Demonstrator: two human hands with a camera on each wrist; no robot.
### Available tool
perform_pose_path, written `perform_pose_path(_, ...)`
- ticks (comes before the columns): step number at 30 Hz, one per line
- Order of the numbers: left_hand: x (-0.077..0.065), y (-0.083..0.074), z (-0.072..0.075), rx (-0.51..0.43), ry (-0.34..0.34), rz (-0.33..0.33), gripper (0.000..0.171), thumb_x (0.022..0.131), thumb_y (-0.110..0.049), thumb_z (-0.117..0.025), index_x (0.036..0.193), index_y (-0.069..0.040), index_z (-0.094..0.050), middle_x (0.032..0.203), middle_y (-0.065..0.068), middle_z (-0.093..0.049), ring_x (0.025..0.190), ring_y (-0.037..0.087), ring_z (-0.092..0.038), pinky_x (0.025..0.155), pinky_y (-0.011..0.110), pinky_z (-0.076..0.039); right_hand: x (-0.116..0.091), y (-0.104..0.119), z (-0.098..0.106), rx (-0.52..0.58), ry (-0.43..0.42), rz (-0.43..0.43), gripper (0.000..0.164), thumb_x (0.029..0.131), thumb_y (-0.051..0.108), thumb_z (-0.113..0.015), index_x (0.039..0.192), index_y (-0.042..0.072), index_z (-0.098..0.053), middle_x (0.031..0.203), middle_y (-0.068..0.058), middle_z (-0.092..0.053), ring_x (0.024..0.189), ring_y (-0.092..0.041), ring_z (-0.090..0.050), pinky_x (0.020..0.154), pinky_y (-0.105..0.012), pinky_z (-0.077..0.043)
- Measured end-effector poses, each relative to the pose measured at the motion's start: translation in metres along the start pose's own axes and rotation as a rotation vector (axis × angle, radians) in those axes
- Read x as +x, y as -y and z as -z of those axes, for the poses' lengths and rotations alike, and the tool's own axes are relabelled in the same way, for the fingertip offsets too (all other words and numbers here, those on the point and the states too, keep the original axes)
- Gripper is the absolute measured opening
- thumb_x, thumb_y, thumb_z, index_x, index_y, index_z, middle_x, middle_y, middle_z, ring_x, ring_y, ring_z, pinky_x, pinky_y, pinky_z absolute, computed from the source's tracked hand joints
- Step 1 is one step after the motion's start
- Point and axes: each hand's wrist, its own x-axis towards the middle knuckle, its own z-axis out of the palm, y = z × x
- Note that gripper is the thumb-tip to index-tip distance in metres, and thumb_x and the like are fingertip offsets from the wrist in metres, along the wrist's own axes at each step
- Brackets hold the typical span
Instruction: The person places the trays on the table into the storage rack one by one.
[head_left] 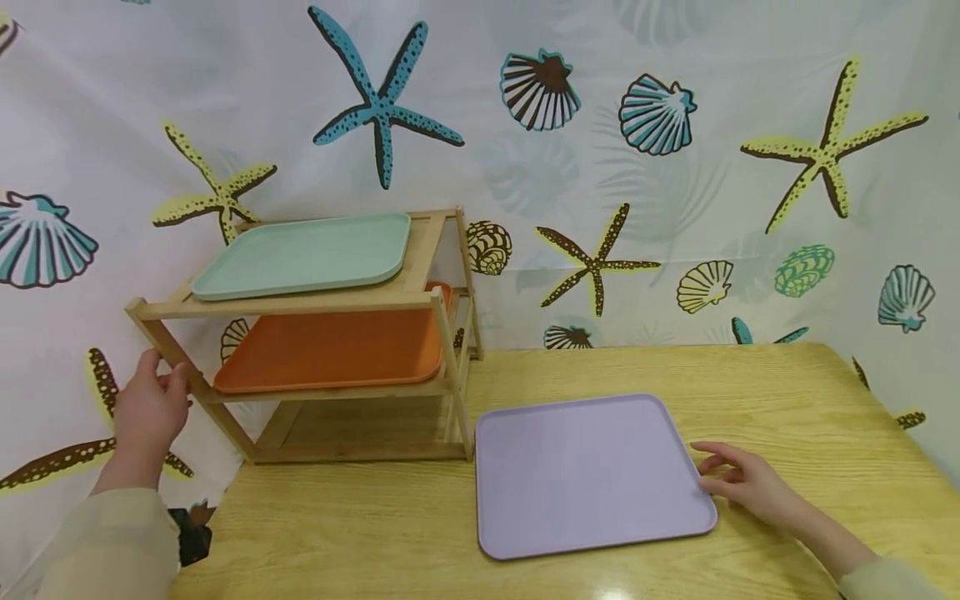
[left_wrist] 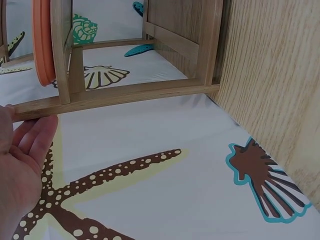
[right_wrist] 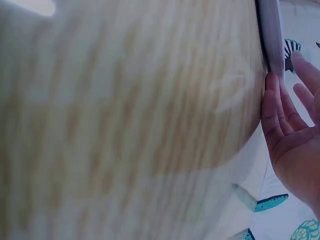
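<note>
My left hand [head_left: 152, 408] holds the left front post of a wooden rack [head_left: 174, 354], with fingers on one side of the post. In the left wrist view, the fingertips [left_wrist: 44, 131] reach against the wood. To the right, my right hand [head_left: 757, 487] is at the right edge of a lilac tray [head_left: 585, 479], which lies flat on the table. In the right wrist view, fingertips [right_wrist: 272, 82] touch the rim of that tray [right_wrist: 272, 37], while other fingers extend away from it. A mint green tray [head_left: 307, 254] sits on the rack's top shelf, and an orange tray [head_left: 337, 350] on the middle one.
The rack's bottom shelf [head_left: 360, 425] shows bare wood. Its right front leg stands close beside the lilac tray's left edge. The wood-grain table [head_left: 360, 533] meets a fabric backdrop [head_left: 480, 183] printed with starfish and shells at the back and sides.
</note>
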Motion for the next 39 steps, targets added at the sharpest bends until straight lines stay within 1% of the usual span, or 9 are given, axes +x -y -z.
perform_pose_path(3,0.0,0.002,0.0,-0.002,0.004,0.008,0.051,0.106,-0.029,-0.029,0.143,0.006,-0.025,0.12,0.039,-0.052,0.092,0.048,-0.063,0.068,0.05,-0.053,0.005,0.002,-0.005,-0.041,0.006,-0.004,0.054,0.089,0.008,-0.07,0.132,-0.013,-0.046,0.099,-0.016,-0.06,0.064,-0.012,-0.058,0.052,-0.025,-0.046)
perform_pose_path(8,-0.001,0.005,0.0,-0.01,0.0,0.018,0.052,0.106,-0.029,-0.029,0.144,0.006,-0.024,0.121,0.04,-0.051,0.094,0.048,-0.062,0.07,0.051,-0.053,0.011,0.007,-0.01,-0.103,-0.048,-0.05,0.05,0.084,0.003,-0.074,0.128,-0.01,-0.054,0.094,-0.011,-0.061,0.066,-0.012,-0.056,0.055,-0.024,-0.047)
perform_pose_path(14,-0.002,0.007,0.002,-0.002,-0.016,0.005,0.05,0.106,-0.028,-0.03,0.143,0.006,-0.025,0.119,0.04,-0.053,0.092,0.048,-0.063,0.066,0.05,-0.053,0.013,0.012,-0.014,-0.057,-0.105,-0.144,0.048,0.082,-0.002,-0.072,0.127,-0.009,-0.057,0.096,-0.013,-0.062,0.064,-0.015,-0.059,0.055,-0.025,-0.051)
perform_pose_path(22,-0.003,0.006,0.002,-0.014,0.001,0.019,0.052,0.107,-0.03,-0.029,0.145,0.005,-0.023,0.121,0.04,-0.052,0.095,0.049,-0.062,0.069,0.051,-0.054,0.008,0.012,-0.012,-0.058,-0.148,-0.157,0.049,0.087,-0.002,-0.067,0.133,-0.009,-0.052,0.11,-0.025,-0.064,0.098,-0.03,-0.063,0.066,-0.028,-0.055)
perform_pose_path(27,-0.002,0.006,0.001,-0.02,0.006,0.016,0.053,0.107,-0.031,-0.029,0.145,0.005,-0.022,0.123,0.04,-0.05,0.096,0.049,-0.061,0.073,0.054,-0.053,0.003,0.009,-0.011,0.177,-0.033,-0.164,0.057,0.095,-0.001,-0.056,0.145,-0.01,-0.03,0.129,-0.041,-0.046,0.106,-0.036,-0.06,0.073,-0.036,-0.057)
perform_pose_path(30,-0.001,0.006,0.0,-0.017,0.008,0.016,0.053,0.107,-0.03,-0.029,0.145,0.005,-0.023,0.122,0.04,-0.051,0.096,0.049,-0.061,0.072,0.053,-0.053,-0.001,0.009,-0.011,0.358,0.052,-0.224,0.062,0.1,0.005,-0.051,0.15,-0.006,-0.015,0.14,-0.046,-0.026,0.109,-0.03,-0.059,0.078,-0.042,-0.056)
perform_pose_path(34,0.0,0.004,-0.001,-0.014,0.008,0.008,0.051,0.107,-0.03,-0.029,0.144,0.005,-0.025,0.122,0.039,-0.052,0.095,0.048,-0.062,0.065,0.046,-0.053,-0.011,0.01,-0.011,0.497,0.087,-0.265,0.065,0.102,0.013,-0.049,0.154,0.004,-0.011,0.148,-0.045,-0.006,0.111,-0.02,-0.056,0.084,-0.043,-0.054)
perform_pose_path(37,0.0,0.001,-0.001,-0.007,0.003,-0.001,0.051,0.107,-0.029,-0.03,0.144,0.005,-0.025,0.121,0.039,-0.053,0.094,0.048,-0.062,0.062,0.043,-0.052,-0.02,0.011,-0.011,0.556,0.086,-0.264,0.062,0.103,0.017,-0.049,0.156,0.015,-0.018,0.15,-0.042,-0.005,0.111,-0.016,-0.056,0.086,-0.042,-0.053)
perform_pose_path(39,-0.001,0.0,0.0,-0.004,0.0,-0.003,0.05,0.107,-0.029,-0.03,0.143,0.005,-0.025,0.121,0.039,-0.053,0.094,0.048,-0.062,0.063,0.044,-0.053,-0.027,0.012,-0.01,0.595,0.101,-0.253,0.057,0.104,0.017,-0.048,0.155,0.025,-0.025,0.149,-0.038,-0.019,0.11,-0.016,-0.058,0.086,-0.042,-0.053)
